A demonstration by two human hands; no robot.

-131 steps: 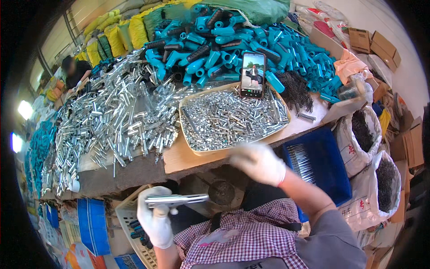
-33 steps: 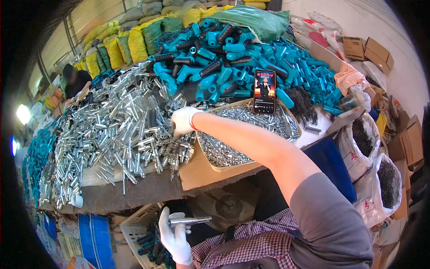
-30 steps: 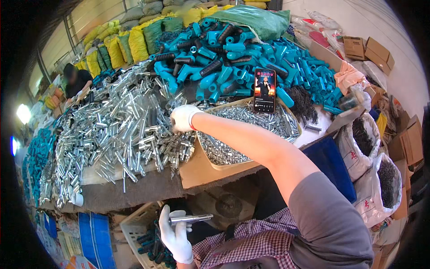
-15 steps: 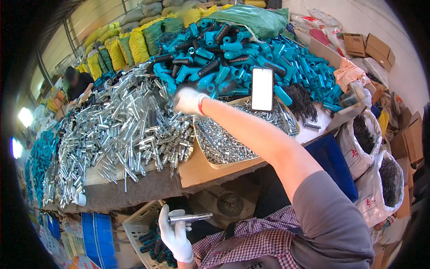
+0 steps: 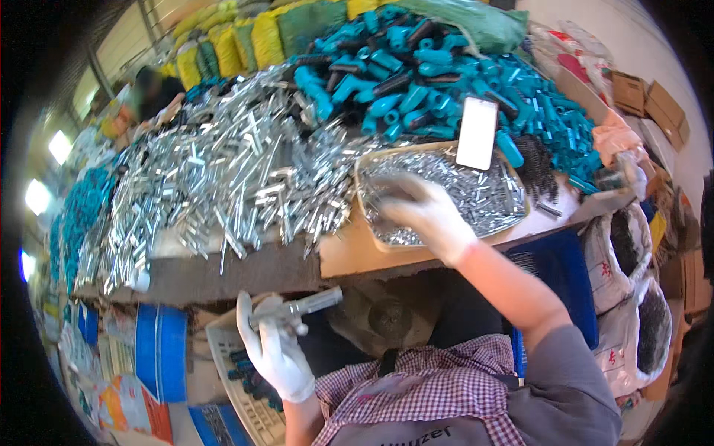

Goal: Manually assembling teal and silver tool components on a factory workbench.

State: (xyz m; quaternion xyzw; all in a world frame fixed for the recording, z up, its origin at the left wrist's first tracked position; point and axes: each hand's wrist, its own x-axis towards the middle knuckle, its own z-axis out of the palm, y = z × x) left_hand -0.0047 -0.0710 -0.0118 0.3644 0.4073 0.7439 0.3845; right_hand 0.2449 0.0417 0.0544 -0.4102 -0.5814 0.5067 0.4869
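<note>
The left hand [image 5: 277, 355] grasps a metal tube [image 5: 301, 307] between its fingers, below the table [image 5: 349, 253]. The right hand [image 5: 422, 212] is over the tray [image 5: 446, 195] of small metal parts; its blurred fingers' state I cannot tell.

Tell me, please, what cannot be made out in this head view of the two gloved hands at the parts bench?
- Right hand: motion-blurred over the tray of small metal pieces; whether it grips anything cannot be told.
- Left hand: holds a metal tube; the glove hides the tube's near end.
- Phone: screen washed out white.
- Basket below the bench: contents too small and dark.
</note>
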